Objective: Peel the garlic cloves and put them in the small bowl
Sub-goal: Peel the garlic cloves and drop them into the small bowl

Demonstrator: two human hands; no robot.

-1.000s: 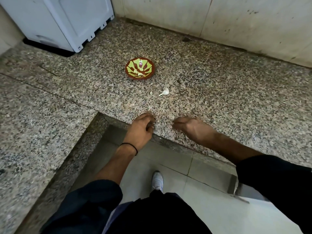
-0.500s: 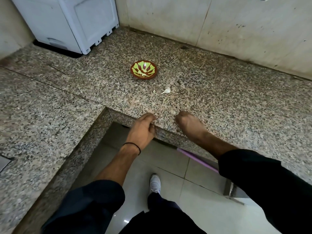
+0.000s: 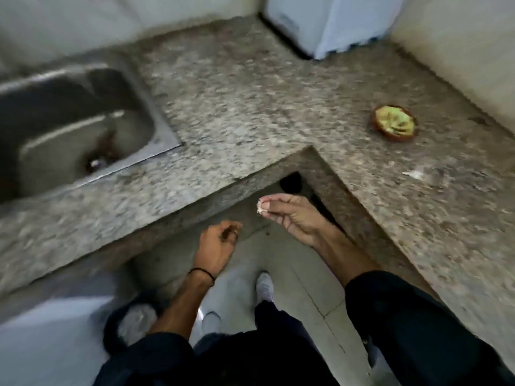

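The small brown bowl (image 3: 394, 126) with a yellow-green inside sits on the granite counter (image 3: 250, 101) at the right. A pale garlic clove (image 3: 415, 174) lies on the counter in front of it, blurred. My right hand (image 3: 289, 215) is off the counter, over the floor at the inner corner, and pinches pale scraps of garlic skin (image 3: 261, 208) at its fingertips. My left hand (image 3: 218, 243) hangs lower and to the left with its fingers curled. Whether it holds anything is hidden.
A steel sink (image 3: 69, 121) is set into the counter at the left. At the back wall stands a white appliance (image 3: 328, 20). The L-shaped counter edge (image 3: 195, 201) runs just beyond my hands. Below them are the tiled floor and my white shoe (image 3: 264, 285).
The view has swung left, bringing the sink in. Both hands left the counter edge; the right hand now lifts pinched garlic skin and the left has dropped lower.
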